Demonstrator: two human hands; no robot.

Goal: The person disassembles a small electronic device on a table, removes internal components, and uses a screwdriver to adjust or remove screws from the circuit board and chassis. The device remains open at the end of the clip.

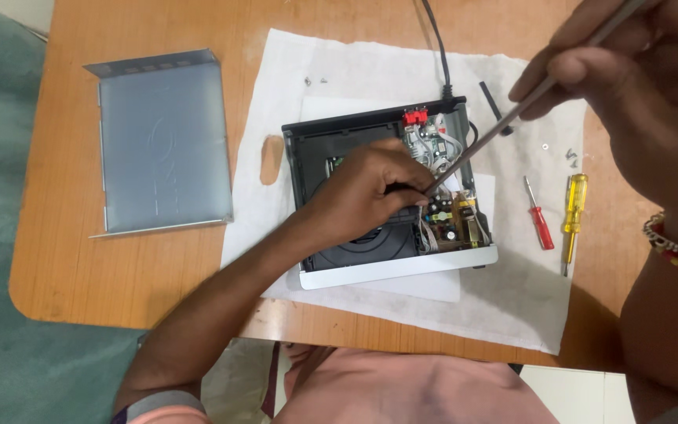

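Observation:
An opened black disc player (308,149) with a silver front panel lies on a white cloth (355,71). My left hand (366,188) rests inside it over the black disc drive, fingers curled next to the circuit board (453,220). My right hand (637,86) is raised at the upper right and grips a long grey screwdriver (488,129). Its tip reaches down to the board beside my left fingertips. Wires and a red connector (415,117) sit at the player's back edge.
The removed grey metal cover (162,141) lies on the orange wooden table (64,251) at the left. A red screwdriver (539,216) and a yellow screwdriver (573,212) lie on the cloth at the right. Small screws (571,157) lie near them. A black cable (437,47) runs off the back.

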